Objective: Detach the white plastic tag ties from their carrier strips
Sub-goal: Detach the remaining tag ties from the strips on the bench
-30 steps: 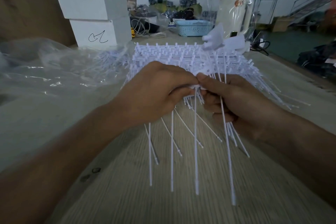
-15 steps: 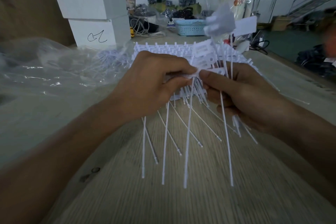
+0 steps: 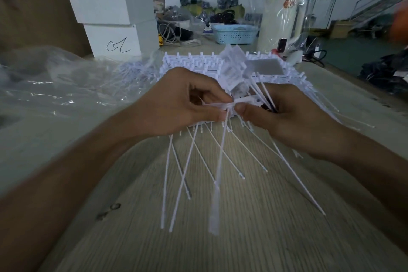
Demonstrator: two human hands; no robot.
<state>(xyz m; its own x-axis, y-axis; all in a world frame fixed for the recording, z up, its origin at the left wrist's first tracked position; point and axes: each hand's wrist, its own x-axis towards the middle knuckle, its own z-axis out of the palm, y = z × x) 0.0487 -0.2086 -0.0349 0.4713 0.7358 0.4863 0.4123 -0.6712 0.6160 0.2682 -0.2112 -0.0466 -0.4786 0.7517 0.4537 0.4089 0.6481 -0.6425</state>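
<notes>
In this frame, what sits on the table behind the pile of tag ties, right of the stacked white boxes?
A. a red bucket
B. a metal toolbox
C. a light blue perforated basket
C: a light blue perforated basket stands beyond the pile of tag ties, right of the stacked white boxes.

Left hand point(image 3: 176, 104) and right hand point(image 3: 284, 117) close together, fingers pinched.

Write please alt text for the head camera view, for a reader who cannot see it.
Two bare hands, left hand and right hand, pinch a strip of white tag ties above a wooden table; a stack of strips lies behind.
</notes>
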